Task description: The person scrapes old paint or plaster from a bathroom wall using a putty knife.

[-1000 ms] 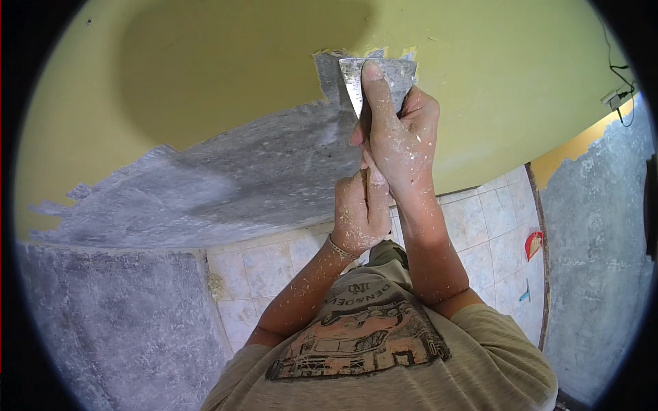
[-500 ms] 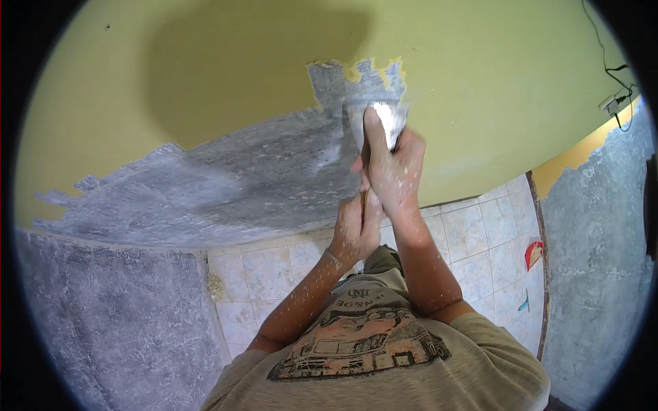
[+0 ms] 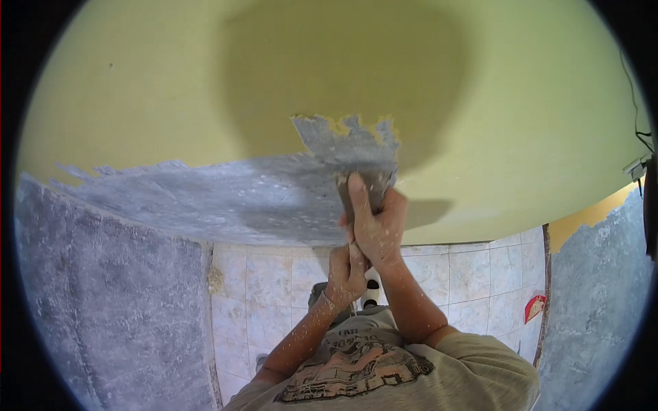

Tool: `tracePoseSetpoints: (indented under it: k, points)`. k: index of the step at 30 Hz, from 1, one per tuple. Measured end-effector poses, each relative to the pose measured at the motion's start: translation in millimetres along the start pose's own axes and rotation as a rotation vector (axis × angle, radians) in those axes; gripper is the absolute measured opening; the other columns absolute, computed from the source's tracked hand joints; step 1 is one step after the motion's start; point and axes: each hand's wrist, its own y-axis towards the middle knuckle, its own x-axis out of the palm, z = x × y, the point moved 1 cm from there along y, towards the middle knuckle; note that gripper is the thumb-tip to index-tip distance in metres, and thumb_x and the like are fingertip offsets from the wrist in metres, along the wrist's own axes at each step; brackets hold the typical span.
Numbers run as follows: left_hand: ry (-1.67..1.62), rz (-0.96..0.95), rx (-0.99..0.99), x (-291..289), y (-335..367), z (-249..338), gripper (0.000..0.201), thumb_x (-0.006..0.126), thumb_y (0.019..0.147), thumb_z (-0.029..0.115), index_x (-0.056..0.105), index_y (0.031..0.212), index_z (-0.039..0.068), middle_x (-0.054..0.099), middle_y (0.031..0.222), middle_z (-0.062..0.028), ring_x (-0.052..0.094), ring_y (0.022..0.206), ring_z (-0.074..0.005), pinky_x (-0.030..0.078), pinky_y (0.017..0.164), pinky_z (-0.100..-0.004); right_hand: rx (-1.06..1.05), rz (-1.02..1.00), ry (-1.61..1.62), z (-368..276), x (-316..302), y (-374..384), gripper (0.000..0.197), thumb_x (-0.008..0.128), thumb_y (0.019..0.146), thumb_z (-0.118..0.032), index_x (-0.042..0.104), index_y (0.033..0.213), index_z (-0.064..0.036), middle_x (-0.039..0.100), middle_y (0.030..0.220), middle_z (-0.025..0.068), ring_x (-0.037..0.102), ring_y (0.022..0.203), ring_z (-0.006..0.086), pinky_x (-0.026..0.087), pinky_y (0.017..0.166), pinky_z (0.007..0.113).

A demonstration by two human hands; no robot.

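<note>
A wide-bladed scraper (image 3: 377, 183) meets the wall with its blade edge, at the lower part of a jagged grey patch (image 3: 349, 142) where the yellow paint is off. My right hand (image 3: 380, 229) is closed round it, thumb laid along the face of the blade. Just below, my left hand (image 3: 347, 272) wraps the lower end of the handle, which the fingers mostly hide. Pale flecks dot both hands and forearms. Yellow paint (image 3: 157, 103) still covers the wall above and to the right.
Bare grey wall (image 3: 226, 198) stretches left of the scraper. Pale floor tiles (image 3: 469, 274) lie below. A red and tan object (image 3: 534, 308) rests on the floor by the grey right-hand wall (image 3: 596, 294). A socket with cords (image 3: 636, 166) hangs at far right.
The view has shifted, so wall and hands appear lower. My head's shadow has slid right, over the patch and blade. Both hands keep hold of the scraper, its blade still at the patch.
</note>
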Motion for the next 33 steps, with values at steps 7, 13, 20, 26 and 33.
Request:
tracePoseSetpoints:
  k: [7,13,20,26,33]
  points:
    - [0.053,-0.013,0.473,-5,49,62,0.043,0.037,0.107,0.032,0.059,0.090,-0.001,0.056,0.058,-0.0103,0.053,0.050,-0.0259,0.035,0.049,-0.0396,-0.280,-0.019,0.069,-94,30,9,0.039,0.067,0.102,-0.032,0.062,0.079,-0.0009,0.057,0.053,0.0035,0.049,0.037,0.0071,0.033,0.033,0.023]
    - [-0.028,-0.051,0.222,-4,33,27,0.034,0.047,0.104,0.021,0.058,0.082,-0.003,0.062,0.063,-0.0178,0.064,0.055,-0.0368,0.044,0.050,-0.0406,-0.144,0.140,0.056,-36,17,13,0.039,0.066,0.102,-0.031,0.061,0.077,-0.0018,0.055,0.051,0.0035,0.048,0.037,0.0077,0.031,0.033,0.024]
    - [0.124,-0.001,0.279,-12,38,30,0.034,0.046,0.104,0.022,0.057,0.082,-0.002,0.059,0.061,-0.0196,0.063,0.055,-0.0400,0.044,0.050,-0.0432,-0.124,0.208,-0.051,-47,32,14,0.044,0.066,0.103,-0.031,0.057,0.070,-0.0041,0.053,0.050,0.0022,0.047,0.036,0.0078,0.031,0.034,0.025]
    - [0.074,-0.029,0.210,-6,32,43,0.039,0.043,0.105,0.027,0.055,0.079,0.000,0.052,0.054,-0.0162,0.056,0.049,-0.0365,0.037,0.049,-0.0439,-0.095,0.191,-0.109,-56,31,12,0.049,0.063,0.104,-0.030,0.055,0.063,-0.0058,0.050,0.047,0.0006,0.044,0.035,0.0068,0.032,0.034,0.025]
    - [0.030,0.066,0.342,2,37,48,0.033,0.047,0.102,0.022,0.056,0.079,0.000,0.058,0.061,-0.0190,0.055,0.052,-0.0416,0.038,0.050,-0.0474,-0.145,0.194,-0.188,-60,29,15,0.051,0.063,0.105,-0.029,0.054,0.060,-0.0067,0.049,0.045,0.0004,0.042,0.034,0.0066,0.031,0.035,0.025]
